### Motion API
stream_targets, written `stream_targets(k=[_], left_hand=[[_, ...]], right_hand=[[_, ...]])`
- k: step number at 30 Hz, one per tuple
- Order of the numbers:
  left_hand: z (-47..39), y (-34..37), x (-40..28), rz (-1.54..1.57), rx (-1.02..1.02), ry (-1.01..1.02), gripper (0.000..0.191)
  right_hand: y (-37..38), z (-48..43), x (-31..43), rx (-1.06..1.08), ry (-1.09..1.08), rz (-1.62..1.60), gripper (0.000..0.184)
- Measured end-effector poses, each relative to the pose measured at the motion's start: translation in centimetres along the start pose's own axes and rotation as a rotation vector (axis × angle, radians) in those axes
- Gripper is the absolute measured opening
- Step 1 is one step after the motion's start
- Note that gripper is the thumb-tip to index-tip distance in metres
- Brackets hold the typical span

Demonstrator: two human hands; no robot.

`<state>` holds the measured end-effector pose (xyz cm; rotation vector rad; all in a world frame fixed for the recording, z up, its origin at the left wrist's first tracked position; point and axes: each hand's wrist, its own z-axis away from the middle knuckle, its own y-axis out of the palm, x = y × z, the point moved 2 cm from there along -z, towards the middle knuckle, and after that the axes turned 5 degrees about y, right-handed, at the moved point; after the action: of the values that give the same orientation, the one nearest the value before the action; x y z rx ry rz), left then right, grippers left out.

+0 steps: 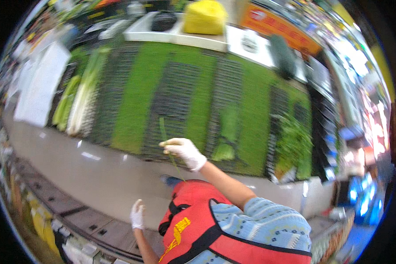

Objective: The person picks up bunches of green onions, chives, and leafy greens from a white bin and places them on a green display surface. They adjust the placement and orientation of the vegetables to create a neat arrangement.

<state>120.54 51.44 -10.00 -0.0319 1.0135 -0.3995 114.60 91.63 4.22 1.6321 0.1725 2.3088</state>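
Note:
A thin green leaf stalk (162, 127) is pinched between the thumb and fingertips of my right hand (184, 152), in a pale glove, out over the near edge of the display. Its thin lower end trails down towards my red apron (198, 201). Lower down on the left, my left hand (137, 214), gloved too, hangs over the floor beside the apron with nothing seen in it; its fingers look close together, but blur hides their exact pose. Beyond my right hand lies a bundle of green leafy stalks (226, 132) on a dark slatted mat.
Green turf strips (132, 112) and dark slatted mats (175, 89) cover the display. Long leeks (85, 95) lie left, leafy greens (292, 142) right. White trays (148, 33), one with a yellow bag (205, 16), line the back. Tiled floor (85, 171) runs along the near edge.

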Motion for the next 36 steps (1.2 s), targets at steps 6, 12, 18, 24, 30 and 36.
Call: stream_targets(k=[6,12,18,24,30,36], left_hand=[[1.4,-12.1,9.0,0.357,-0.402,-0.284,0.025],[7.8,-17.6,16.6,1.031,-0.823,-0.668,0.020],[1.7,-26.4,19.4,1.149,-0.832,-0.786,0.028],[-9.1,-46.8,19.2,1.101,-0.808,-0.632,0.037],[-26.6,-72.7,13.1,0.869,-0.829,-0.324,0.030],[-41.8,-84.6,5.3,0.813,-0.773,-0.125,0.030]], right_hand=[[13.8,-14.6,1.8,0.169,0.189,-0.073,0.023],[32.2,-26.1,0.8,0.402,0.290,0.042,0.018],[51.3,-35.1,-1.7,0.475,0.281,0.076,0.015],[66.0,-43.2,4.1,0.204,0.029,-0.116,0.011],[70.8,-52.0,15.4,-0.105,-0.536,-0.183,0.005],[75.1,-61.1,23.6,-0.307,-0.814,-0.502,0.014]])
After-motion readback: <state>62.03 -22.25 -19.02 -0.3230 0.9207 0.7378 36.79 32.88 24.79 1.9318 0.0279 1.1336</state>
